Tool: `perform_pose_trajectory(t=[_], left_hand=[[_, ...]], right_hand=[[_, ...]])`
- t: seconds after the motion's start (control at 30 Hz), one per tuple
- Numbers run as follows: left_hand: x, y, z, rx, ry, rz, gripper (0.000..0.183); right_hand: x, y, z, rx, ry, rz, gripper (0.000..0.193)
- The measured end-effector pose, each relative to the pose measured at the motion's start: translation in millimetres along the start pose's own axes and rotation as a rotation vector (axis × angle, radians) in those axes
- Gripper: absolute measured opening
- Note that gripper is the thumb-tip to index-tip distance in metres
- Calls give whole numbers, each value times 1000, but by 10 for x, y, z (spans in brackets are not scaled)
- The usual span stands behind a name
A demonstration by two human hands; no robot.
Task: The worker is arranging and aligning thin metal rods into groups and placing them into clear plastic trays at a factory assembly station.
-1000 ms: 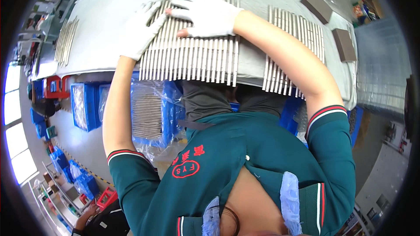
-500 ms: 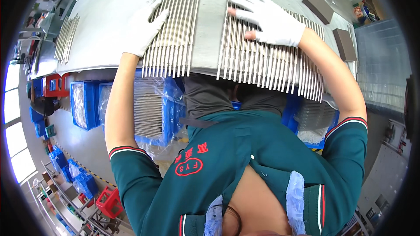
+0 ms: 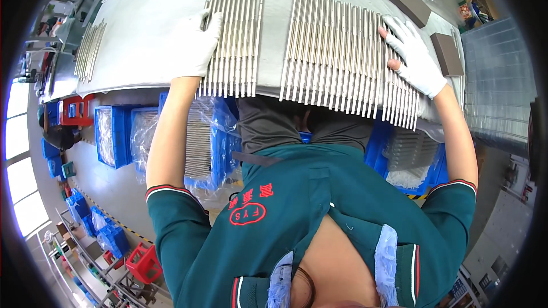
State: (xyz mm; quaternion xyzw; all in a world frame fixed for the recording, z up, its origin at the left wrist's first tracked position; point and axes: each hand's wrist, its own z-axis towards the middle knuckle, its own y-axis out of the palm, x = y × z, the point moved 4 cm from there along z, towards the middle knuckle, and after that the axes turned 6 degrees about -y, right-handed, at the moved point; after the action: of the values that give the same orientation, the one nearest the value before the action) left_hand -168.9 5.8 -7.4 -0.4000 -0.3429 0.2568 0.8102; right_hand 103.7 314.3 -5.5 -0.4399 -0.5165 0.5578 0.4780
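Two rows of slim silver metal rods (image 3: 335, 51) lie upper centre; your white-gloved left hand (image 3: 193, 48) and right hand (image 3: 414, 57) touch their outer edges, fingers open, gripping nothing. Likely stiff but slippery: grasp both sides.

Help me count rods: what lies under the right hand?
Metal rods pass under the right hand; their near ends are visible. The stretches directly beneath it are covered.

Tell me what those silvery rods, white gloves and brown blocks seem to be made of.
Rods: likely metal, fairly polished, given their silvery colour and bright glints. Gloves: probably thin fabric, matte white and close-fitting, though no weave is discernible. Blocks: matte grey-brown without glints; perhaps foam or abrasive, but the look leaves it open.
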Motion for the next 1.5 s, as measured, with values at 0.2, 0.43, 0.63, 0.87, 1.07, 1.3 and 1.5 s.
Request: perform_pose_trajectory(t=[0.2, 0.43, 0.63, 0.87, 1.07, 1.3, 1.5], left_hand=[[319, 58, -74, -42, -33, 39, 39], [481, 51, -93, -46, -94, -34, 35], [200, 143, -29, -38, -262, -245, 35], [6, 292, 4, -38, -302, -590, 37], [-11, 318, 41, -63, -212, -640, 33], [324, 169, 11, -117, -90, -620, 30], [528, 443, 187, -93, 499, -168, 39]], right_hand=[[-75, 13, 136, -8, -26, 16, 65], [-88, 7, 147, -8, -10, -8, 66], [-499, -50, 257, -23, -69, 7, 74], [-1497, -121, 172, -44, -216, 189, 79], [-1836, -142, 179, -25, -429, 374, 59], [-1654, -237, 484, 75, -399, 394, 64], [-960, 209, 1386, 127, -127, 44, 66]])
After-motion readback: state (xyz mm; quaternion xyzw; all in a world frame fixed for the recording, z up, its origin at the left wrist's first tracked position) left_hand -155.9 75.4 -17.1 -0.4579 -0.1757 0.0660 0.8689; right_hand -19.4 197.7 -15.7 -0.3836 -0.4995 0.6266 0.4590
